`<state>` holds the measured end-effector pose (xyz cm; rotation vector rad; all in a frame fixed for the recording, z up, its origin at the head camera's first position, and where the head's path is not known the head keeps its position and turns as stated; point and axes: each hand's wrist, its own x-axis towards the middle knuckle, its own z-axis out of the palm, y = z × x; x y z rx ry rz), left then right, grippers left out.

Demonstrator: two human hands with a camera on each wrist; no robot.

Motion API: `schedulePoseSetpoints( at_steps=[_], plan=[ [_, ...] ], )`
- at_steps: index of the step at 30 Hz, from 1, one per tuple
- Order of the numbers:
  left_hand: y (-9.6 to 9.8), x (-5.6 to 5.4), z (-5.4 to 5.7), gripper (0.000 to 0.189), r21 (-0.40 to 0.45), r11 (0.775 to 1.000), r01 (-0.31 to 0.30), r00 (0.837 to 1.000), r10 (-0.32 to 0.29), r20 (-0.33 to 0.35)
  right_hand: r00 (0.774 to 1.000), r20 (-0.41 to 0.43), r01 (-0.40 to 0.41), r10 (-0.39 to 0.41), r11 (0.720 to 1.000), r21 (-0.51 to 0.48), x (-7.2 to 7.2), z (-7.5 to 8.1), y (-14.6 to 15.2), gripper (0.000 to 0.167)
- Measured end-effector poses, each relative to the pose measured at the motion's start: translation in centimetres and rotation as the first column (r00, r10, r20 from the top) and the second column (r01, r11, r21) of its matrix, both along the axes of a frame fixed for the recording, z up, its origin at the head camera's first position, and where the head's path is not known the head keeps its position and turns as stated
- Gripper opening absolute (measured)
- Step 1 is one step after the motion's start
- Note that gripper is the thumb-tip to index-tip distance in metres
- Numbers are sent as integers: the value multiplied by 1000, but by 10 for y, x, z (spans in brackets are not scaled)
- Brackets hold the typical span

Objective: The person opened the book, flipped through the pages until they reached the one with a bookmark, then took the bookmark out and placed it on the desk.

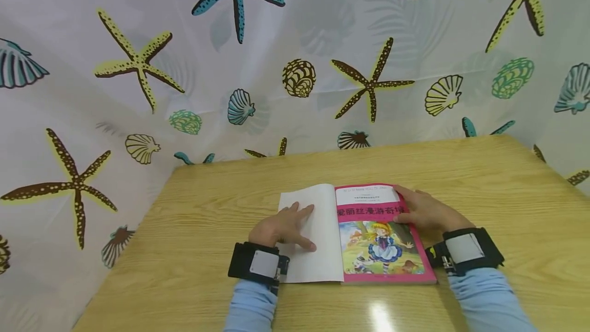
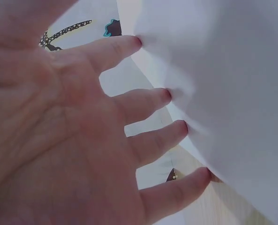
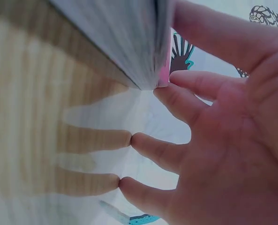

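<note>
A paperback book (image 1: 382, 250) lies spread on the table, its white inside cover (image 1: 318, 250) turned out to the left. The right-hand page has a pink border, a Chinese title and a cartoon of a girl in a blue dress. My left hand (image 1: 287, 227) presses on the white leaf with fingers spread; in the left wrist view, four fingertips (image 2: 178, 129) touch the white surface. At the book's upper right edge my right hand (image 1: 427, 210) rests with its thumb over the page. Seen from the right wrist, two lower fingertips (image 3: 138, 140) touch the table, beside the page block (image 3: 124, 37).
The wooden table (image 1: 221, 204) extends around the book on all sides. Behind and to the left hangs a white cloth (image 1: 276, 117) printed with starfish and shells. Both wrists carry black straps (image 1: 470, 250) over light blue sleeves.
</note>
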<state>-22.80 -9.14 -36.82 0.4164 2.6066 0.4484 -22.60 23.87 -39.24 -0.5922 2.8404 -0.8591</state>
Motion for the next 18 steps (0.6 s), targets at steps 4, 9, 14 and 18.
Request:
schedulePoseSetpoints(
  at_steps=[4,9,14,18],
  plan=[
    [1,-1,1,93,-57,998,-8,1000,7,-10,999,41,27,-26,1000,-12,0,3,-4,75],
    [3,-1,6,93,-96,995,-29,1000,29,-7,991,85,106,-106,994,-3,3,10,-11,80],
    [5,-1,8,93,-107,994,-17,1000,16,-8,989,83,121,-121,993,5,3,12,-12,81],
    [5,-1,7,92,-110,994,-10,1000,8,-13,994,71,89,-87,996,-27,1,9,-10,80]
  ],
)
